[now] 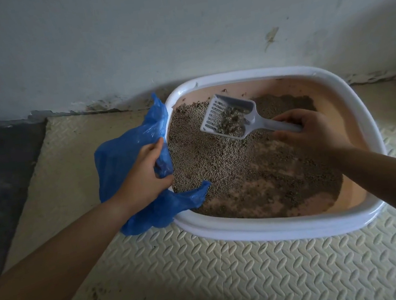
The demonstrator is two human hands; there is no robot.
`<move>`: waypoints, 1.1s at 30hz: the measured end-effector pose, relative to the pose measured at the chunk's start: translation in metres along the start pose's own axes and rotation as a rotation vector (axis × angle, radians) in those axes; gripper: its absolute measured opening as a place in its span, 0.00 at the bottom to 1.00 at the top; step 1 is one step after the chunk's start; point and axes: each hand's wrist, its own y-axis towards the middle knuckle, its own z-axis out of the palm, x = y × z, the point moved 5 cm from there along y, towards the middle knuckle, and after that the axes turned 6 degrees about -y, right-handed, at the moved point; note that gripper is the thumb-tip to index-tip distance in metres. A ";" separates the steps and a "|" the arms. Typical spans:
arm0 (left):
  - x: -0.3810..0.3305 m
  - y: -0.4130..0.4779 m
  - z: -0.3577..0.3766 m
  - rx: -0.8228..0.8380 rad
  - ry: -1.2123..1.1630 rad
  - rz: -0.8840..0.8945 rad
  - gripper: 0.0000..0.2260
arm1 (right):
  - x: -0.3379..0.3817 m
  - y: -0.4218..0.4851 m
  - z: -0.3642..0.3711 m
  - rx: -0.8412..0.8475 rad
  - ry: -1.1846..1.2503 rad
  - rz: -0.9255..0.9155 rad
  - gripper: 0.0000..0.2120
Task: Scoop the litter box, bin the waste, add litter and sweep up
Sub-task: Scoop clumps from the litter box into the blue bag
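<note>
Scoop, loaded with clumps, hangs over the litter box, my right hand curled round its handle. Its long axis points left toward the blue bag, which my left hand grips at the rim.

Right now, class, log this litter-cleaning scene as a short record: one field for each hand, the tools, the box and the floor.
left-hand grip: holds crumpled blue plastic bag at the box's left rim
right-hand grip: holds handle of white slotted plastic scoop
scoop load: grey clumps
box: white-rimmed plastic litter box, peach inside
litter: brown-grey granules, thin, bare bottom showing near right
floor: cream embossed mat
</note>
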 end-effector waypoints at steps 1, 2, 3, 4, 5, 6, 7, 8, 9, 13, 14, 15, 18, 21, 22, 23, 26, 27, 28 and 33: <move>0.000 0.000 0.000 0.000 0.000 0.001 0.38 | 0.000 0.000 -0.001 0.005 0.000 -0.007 0.11; 0.000 0.000 0.000 0.000 -0.003 0.001 0.38 | 0.000 0.001 -0.001 0.008 0.001 -0.012 0.11; 0.000 -0.001 0.000 0.003 -0.009 -0.001 0.38 | 0.000 0.001 -0.002 0.013 -0.001 -0.016 0.12; 0.000 -0.001 0.000 0.006 -0.014 -0.003 0.38 | 0.000 0.001 -0.002 0.019 -0.008 -0.018 0.12; 0.000 -0.001 0.000 0.008 -0.018 -0.002 0.38 | 0.000 0.001 -0.002 0.025 -0.015 -0.024 0.12; -0.001 -0.001 0.000 0.010 -0.019 0.000 0.38 | 0.000 0.000 -0.003 0.027 -0.016 -0.030 0.12; -0.001 -0.001 0.000 0.012 -0.021 -0.001 0.38 | 0.001 0.000 -0.003 0.024 -0.013 -0.036 0.12; -0.001 -0.001 0.000 0.014 -0.021 -0.004 0.38 | 0.001 0.000 -0.004 0.020 -0.013 -0.038 0.13; -0.002 -0.001 0.000 0.014 -0.018 -0.006 0.38 | 0.001 0.001 -0.004 0.019 -0.020 -0.039 0.13; -0.002 -0.003 -0.004 0.000 -0.022 0.001 0.38 | 0.006 0.001 -0.006 0.033 -0.042 -0.053 0.12; -0.003 -0.004 -0.006 -0.011 -0.026 0.003 0.39 | 0.007 0.001 -0.007 0.034 -0.046 -0.058 0.13; -0.003 -0.006 -0.009 -0.026 -0.031 0.002 0.39 | 0.010 0.001 -0.008 0.038 -0.054 -0.063 0.13; -0.007 -0.014 -0.022 -0.078 -0.054 0.007 0.39 | 0.019 0.000 -0.009 0.047 -0.063 -0.076 0.13; -0.007 -0.028 -0.040 -0.137 -0.036 0.022 0.39 | 0.031 -0.002 -0.009 0.065 -0.095 -0.087 0.11; -0.006 -0.033 -0.045 -0.153 -0.037 0.026 0.39 | 0.032 -0.002 -0.010 0.067 -0.095 -0.078 0.11; -0.005 -0.038 -0.049 -0.167 -0.036 0.023 0.39 | 0.033 -0.002 -0.012 0.069 -0.094 -0.067 0.11; 0.001 -0.050 -0.054 -0.191 -0.045 -0.004 0.40 | 0.033 -0.002 -0.013 0.093 -0.108 -0.062 0.11; 0.002 -0.053 -0.055 -0.192 -0.050 -0.010 0.40 | 0.032 -0.002 -0.013 0.085 -0.118 -0.058 0.11; 0.003 -0.055 -0.055 -0.192 -0.052 -0.013 0.40 | 0.033 -0.002 -0.013 0.074 -0.127 -0.053 0.11; 0.000 -0.057 -0.051 -0.174 -0.052 -0.009 0.39 | 0.036 -0.006 -0.006 0.115 -0.132 -0.054 0.12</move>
